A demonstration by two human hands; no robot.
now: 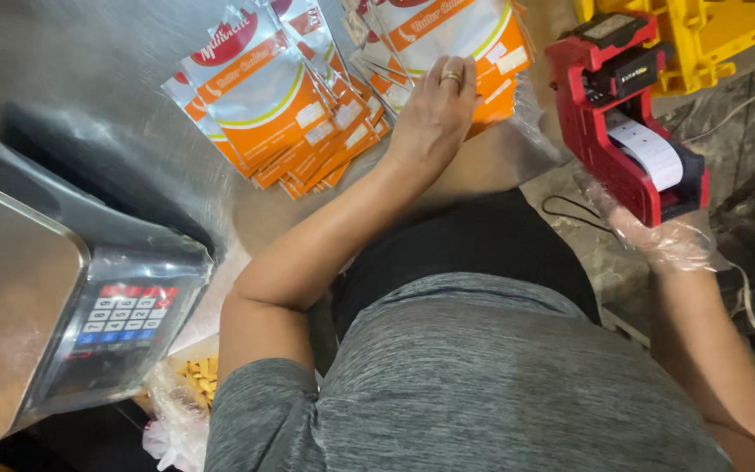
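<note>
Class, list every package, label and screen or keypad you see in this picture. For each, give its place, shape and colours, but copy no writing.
Fanned pouches: upper left of the steel table, flat, orange, white and red.
Second pouch stack: top centre, under the left hand, same colours.
Label roll: in the red labelling gun held by the gloved right hand, white strip.
Scale keypad: lower left, under plastic film, red, white and blue keys.

L hand (437,109) flat, fingers spread; R hand (657,229) gloved, gripping.
</note>
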